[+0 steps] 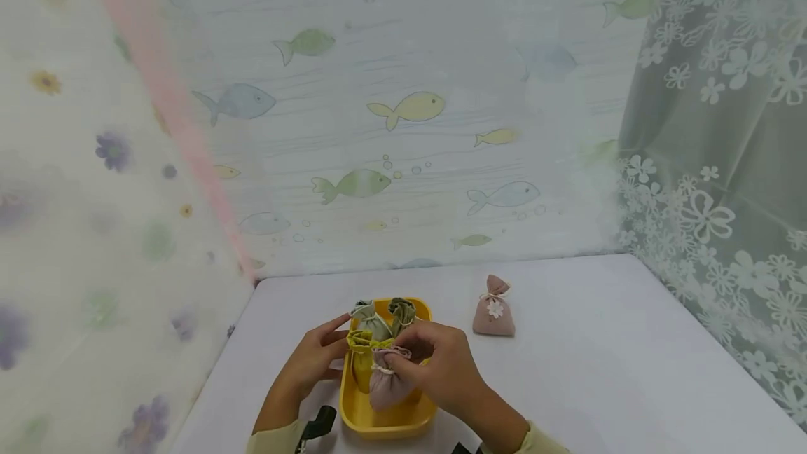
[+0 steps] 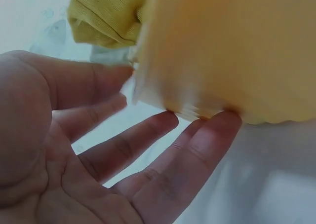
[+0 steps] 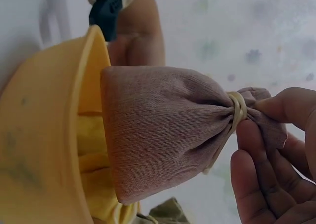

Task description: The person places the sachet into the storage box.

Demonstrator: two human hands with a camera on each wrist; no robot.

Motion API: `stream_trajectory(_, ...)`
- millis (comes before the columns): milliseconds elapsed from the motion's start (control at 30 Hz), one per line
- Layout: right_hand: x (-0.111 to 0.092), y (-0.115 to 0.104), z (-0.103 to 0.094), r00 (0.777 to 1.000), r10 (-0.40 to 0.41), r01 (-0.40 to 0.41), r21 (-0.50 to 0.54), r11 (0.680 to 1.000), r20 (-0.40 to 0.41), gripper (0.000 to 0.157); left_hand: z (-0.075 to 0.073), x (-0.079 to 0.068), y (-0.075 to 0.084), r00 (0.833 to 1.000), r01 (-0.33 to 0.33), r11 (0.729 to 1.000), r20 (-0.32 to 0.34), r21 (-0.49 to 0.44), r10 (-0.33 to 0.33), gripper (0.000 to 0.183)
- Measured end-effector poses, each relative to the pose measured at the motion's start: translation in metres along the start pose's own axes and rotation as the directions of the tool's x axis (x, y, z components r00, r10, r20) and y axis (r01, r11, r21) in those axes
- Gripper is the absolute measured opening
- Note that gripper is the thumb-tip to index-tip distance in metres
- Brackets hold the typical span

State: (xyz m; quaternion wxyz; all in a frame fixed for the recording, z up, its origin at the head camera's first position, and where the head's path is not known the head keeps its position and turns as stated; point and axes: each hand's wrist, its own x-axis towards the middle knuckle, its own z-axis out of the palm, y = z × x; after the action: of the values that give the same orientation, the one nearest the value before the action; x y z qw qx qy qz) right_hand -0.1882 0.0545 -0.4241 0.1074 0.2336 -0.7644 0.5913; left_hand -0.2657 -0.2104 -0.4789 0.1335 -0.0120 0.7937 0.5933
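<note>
My right hand (image 1: 444,366) pinches the gathered neck of a dusty-pink drawstring pouch (image 3: 165,128), just above its cream cord. The pouch hangs over the near part of a yellow plastic basket (image 1: 384,431); whether it touches anything below cannot be told. Inside the basket stand a mustard-yellow pouch (image 1: 361,370), a pale green pouch (image 1: 376,328) and an olive pouch (image 1: 401,312), with more yellow cloth partly hidden behind my right hand. My left hand (image 2: 98,145) rests its extended fingertips against the basket's left side, thumb near the rim.
Another pink pouch (image 1: 494,319), with a white flower on its front, lies on the white table (image 1: 599,370) to the right of the basket. Curtains printed with fish (image 1: 416,107) close off the back, and a lace curtain (image 1: 706,216) hangs at the right.
</note>
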Motion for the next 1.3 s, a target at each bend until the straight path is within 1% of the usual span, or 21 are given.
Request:
stream_trajectory(133, -0.002, 0.001, 0.01, 0.999, 0.003, -0.003, 0.002, 1.0, 0.038, 0.01, 0.0, -0.003, 0.004, 1.0, -0.023, 0.999, 0.002, 0.024, 0.023, 0.062)
stream_trajectory(300, -0.005, 0.005, 0.022, 0.997, -0.007, 0.009, -0.019, 1.0, 0.075, 0.011, 0.003, -0.004, 0.006, 1.0, -0.02, 0.999, -0.007, 0.035, 0.021, 0.06)
stream_trajectory(400, -0.005, 0.009, 0.028, 0.996, -0.019, 0.021, -0.026, 0.999, 0.09, 0.011, 0.003, -0.004, 0.006, 1.0, -0.014, 1.0, -0.009, 0.02, 0.014, 0.06)
stream_trajectory(533, -0.004, 0.012, 0.032, 0.994, -0.012, 0.017, -0.047, 0.999, 0.109, 0.01, 0.003, -0.004, 0.005, 1.0, -0.009, 1.0, 0.01, 0.001, 0.009, 0.06)
stream_trajectory(800, -0.002, 0.017, 0.039, 0.989, 0.025, -0.009, -0.109, 0.994, 0.146, 0.01, 0.001, -0.004, 0.004, 1.0, -0.004, 1.0, 0.013, 0.005, 0.004, 0.06)
stream_trajectory(1000, -0.003, 0.021, 0.039, 0.983, 0.091, -0.065, -0.159, 0.985, 0.161, 0.009, 0.001, -0.004, 0.005, 1.0, 0.001, 1.0, 0.02, 0.012, -0.001, 0.061)
stream_trajectory(1167, -0.003, 0.023, 0.038, 0.982, 0.096, -0.068, -0.169, 0.983, 0.162, 0.011, 0.002, -0.004, 0.007, 1.0, -0.002, 1.0, 0.015, 0.024, 0.002, 0.061)
stream_trajectory(1300, -0.003, 0.024, 0.036, 0.977, 0.1, -0.062, -0.2, 0.978, 0.188, 0.012, 0.001, -0.004, 0.007, 1.0, -0.003, 1.0, 0.016, 0.02, 0.003, 0.061)
